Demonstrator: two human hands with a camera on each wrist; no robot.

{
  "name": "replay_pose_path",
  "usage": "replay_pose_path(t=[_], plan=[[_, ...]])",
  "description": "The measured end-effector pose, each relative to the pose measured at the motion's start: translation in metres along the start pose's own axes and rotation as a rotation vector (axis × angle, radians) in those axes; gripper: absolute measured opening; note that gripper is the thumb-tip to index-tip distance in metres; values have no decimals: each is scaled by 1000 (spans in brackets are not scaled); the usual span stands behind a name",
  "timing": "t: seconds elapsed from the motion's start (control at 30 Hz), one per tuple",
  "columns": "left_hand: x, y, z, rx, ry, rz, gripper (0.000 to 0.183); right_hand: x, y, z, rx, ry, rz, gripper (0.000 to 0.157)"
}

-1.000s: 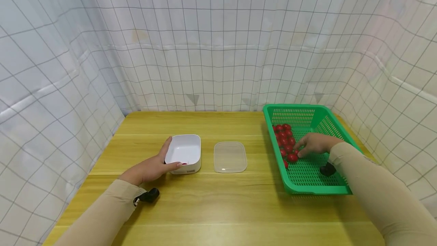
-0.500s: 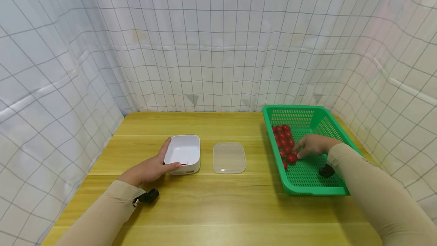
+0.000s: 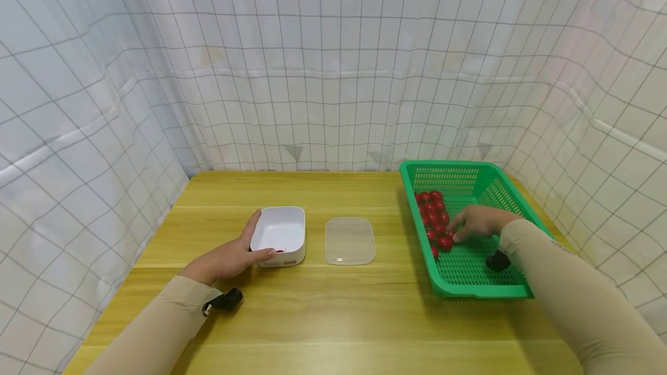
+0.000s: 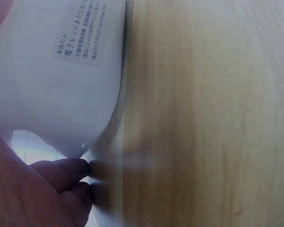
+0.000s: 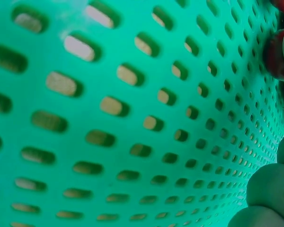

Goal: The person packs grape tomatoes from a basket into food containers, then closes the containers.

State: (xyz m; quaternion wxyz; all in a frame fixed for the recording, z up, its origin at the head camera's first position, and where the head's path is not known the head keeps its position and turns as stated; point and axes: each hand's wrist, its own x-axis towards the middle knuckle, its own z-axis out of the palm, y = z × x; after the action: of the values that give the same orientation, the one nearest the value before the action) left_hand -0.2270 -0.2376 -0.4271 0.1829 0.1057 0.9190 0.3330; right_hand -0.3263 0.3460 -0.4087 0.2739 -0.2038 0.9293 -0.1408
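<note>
A white square plastic container point(image 3: 281, 227) stands on the table. My left hand point(image 3: 231, 256) grips its left side, with the thumb over the near rim and the fingers along the outer wall. A bit of red shows inside, near the thumb. In the left wrist view the container's printed side point(image 4: 80, 52) is close up, with curled fingers point(image 4: 61, 175) at its edge. My right hand point(image 3: 479, 221) reaches into the green basket point(image 3: 482, 289) and pinches a cherry tomato point(image 3: 451, 235), partly hidden by the fingers. Several more cherry tomatoes point(image 3: 431, 219) lie along the basket's left wall.
Flat on the table between container and basket lies a translucent square lid point(image 3: 350, 241). White curtains point(image 3: 339, 74) with a grid pattern hang behind and on both sides of the wooden table point(image 3: 323, 317). The basket's raised walls surround the right hand.
Very little differs. The view has shifted slightly; both hands, the container and the basket keep nearly the same places.
</note>
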Motion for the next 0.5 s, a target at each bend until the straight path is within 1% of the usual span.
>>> replay_pose_path(t=[0.17, 0.3, 0.5], plan=[[-1, 0, 0, -3, 2, 0, 117, 0, 0, 0, -14, 1, 4, 44], [-1, 0, 1, -9, -7, 2, 117, 0, 0, 1, -14, 1, 9, 45], [-1, 0, 1, -3, -1, 8, 117, -1, 0, 1, -6, 3, 9, 44]])
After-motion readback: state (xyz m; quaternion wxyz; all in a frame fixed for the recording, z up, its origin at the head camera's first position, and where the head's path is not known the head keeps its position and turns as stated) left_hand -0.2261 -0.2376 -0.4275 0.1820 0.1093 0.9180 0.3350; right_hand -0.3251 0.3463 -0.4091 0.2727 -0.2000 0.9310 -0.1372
